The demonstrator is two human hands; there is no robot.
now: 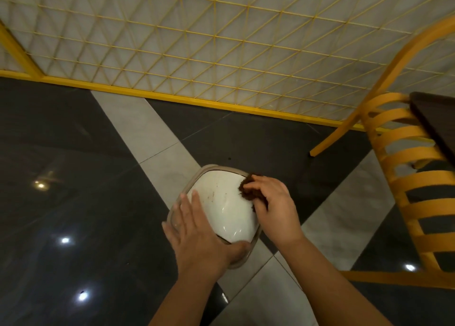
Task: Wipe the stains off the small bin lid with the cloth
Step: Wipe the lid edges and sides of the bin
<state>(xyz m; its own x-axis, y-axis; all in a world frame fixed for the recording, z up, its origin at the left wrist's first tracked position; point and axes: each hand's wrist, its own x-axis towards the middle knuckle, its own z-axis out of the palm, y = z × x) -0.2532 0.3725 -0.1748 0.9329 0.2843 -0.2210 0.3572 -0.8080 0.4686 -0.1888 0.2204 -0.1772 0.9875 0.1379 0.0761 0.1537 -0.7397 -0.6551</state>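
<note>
The right hand (275,207) clamps a brown cloth (250,190) against the white bin lid's (226,202) right edge (faint stains mid-lid); the left hand (197,232) lies flat, fingers spread, on its near-left rim.

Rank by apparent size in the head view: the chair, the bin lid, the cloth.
1. chair
2. bin lid
3. cloth, partly hidden by the right hand
</note>
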